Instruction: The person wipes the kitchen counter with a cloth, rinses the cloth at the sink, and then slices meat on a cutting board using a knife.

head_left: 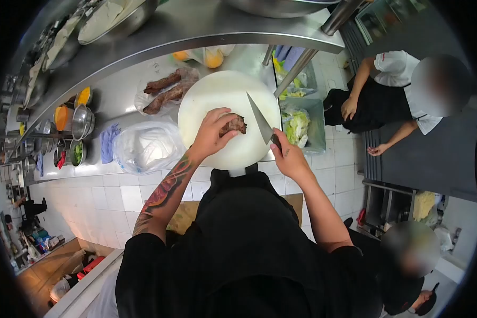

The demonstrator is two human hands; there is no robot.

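Observation:
A round white cutting board lies on the steel counter in front of me. On it rests a piece of browned meat, with my left hand curled around it, fingers and thumb on either side. My right hand grips the dark handle of a chef's knife. The blade points away from me over the board's right part, a small gap to the right of the meat. Behind the board, to the left, two long browned meat pieces lie on clear plastic.
A plastic-lined container and a blue cloth sit left of the board. Steel bowls stand farther left. A bin of lettuce is at the right. A steel shelf overhangs the back. Other people stand to the right.

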